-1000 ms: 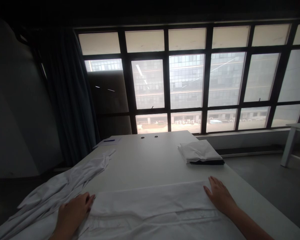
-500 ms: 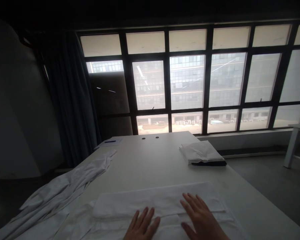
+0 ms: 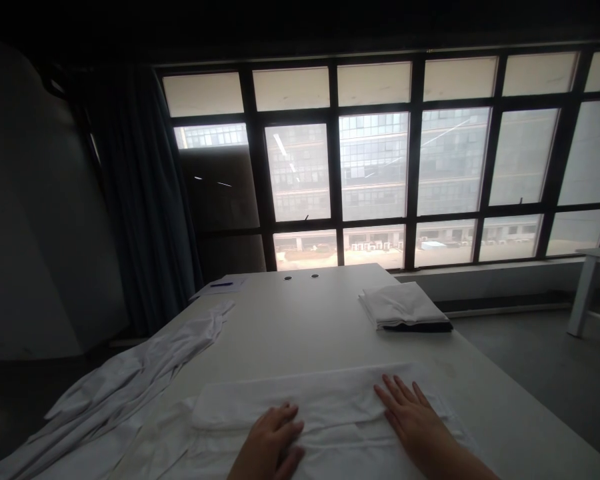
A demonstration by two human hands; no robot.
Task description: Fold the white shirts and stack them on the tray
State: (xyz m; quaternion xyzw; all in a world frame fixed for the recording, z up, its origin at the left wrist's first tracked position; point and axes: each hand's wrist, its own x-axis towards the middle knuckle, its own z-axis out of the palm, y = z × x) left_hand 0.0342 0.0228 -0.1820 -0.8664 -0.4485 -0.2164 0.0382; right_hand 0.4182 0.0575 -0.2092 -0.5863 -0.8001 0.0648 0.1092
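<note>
A white garment [image 3: 325, 400] lies partly folded across the near end of a white table [image 3: 300, 327]. My left hand [image 3: 270, 443] rests on its middle with the fingers curled a little against the cloth. My right hand [image 3: 413, 420] lies flat on the cloth to the right, fingers stretched out and apart. Neither hand grips anything that I can see.
A crumpled white garment [image 3: 130, 373] trails along the table's left edge. A folded stack of white cloth over a dark piece [image 3: 403, 307] sits at the right. Paper with a blue pen [image 3: 221, 285] lies at the far left corner. Another table's leg [image 3: 583, 293] stands at the right.
Both hands came in from the garment's two ends to its middle. Since half a second ago the right hand has slid slightly right and the left fingers have curled.
</note>
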